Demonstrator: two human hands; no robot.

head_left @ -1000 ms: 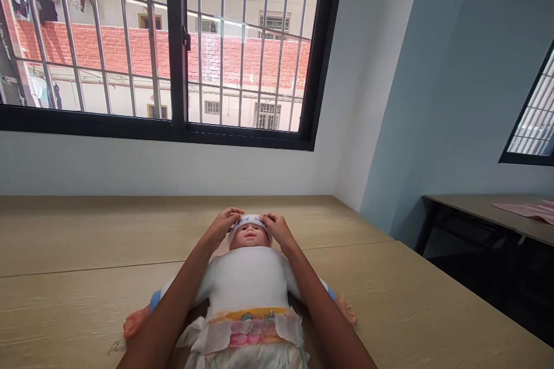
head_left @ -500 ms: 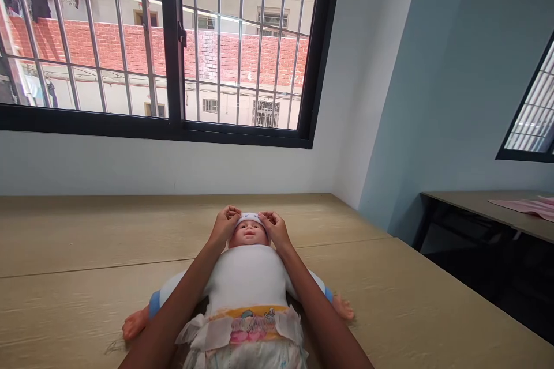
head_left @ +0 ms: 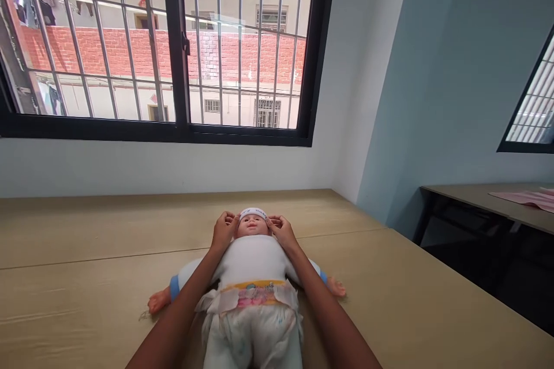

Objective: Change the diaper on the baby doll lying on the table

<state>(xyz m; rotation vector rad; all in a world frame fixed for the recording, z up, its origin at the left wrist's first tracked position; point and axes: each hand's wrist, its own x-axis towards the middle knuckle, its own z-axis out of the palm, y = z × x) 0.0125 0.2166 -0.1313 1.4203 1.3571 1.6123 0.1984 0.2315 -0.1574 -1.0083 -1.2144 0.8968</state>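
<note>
A baby doll (head_left: 252, 259) lies on its back on the wooden table, its head away from me and its arms spread out. It has a white top with blue cuffs, and a diaper (head_left: 255, 295) with a yellow and pink printed band. A white baby hat (head_left: 254, 211) with small dark marks sits on its forehead. My left hand (head_left: 224, 230) is at the left side of the head, its curled fingers gripping the hat's edge. On the other side, my right hand (head_left: 281, 230) pinches the hat's right edge. Parts of the fingertips are hidden.
The wooden table (head_left: 82, 236) has a seam running across it and meets a white wall at the back. Above stands a barred window (head_left: 178, 127) with a black frame. To the right, another table (head_left: 467, 199) carries a pink cloth (head_left: 523, 198).
My view has shifted, so more of the diaper and the doll's legs shows. Both hands have moved slightly down along the sides of the head, and more of the hat is visible.
</note>
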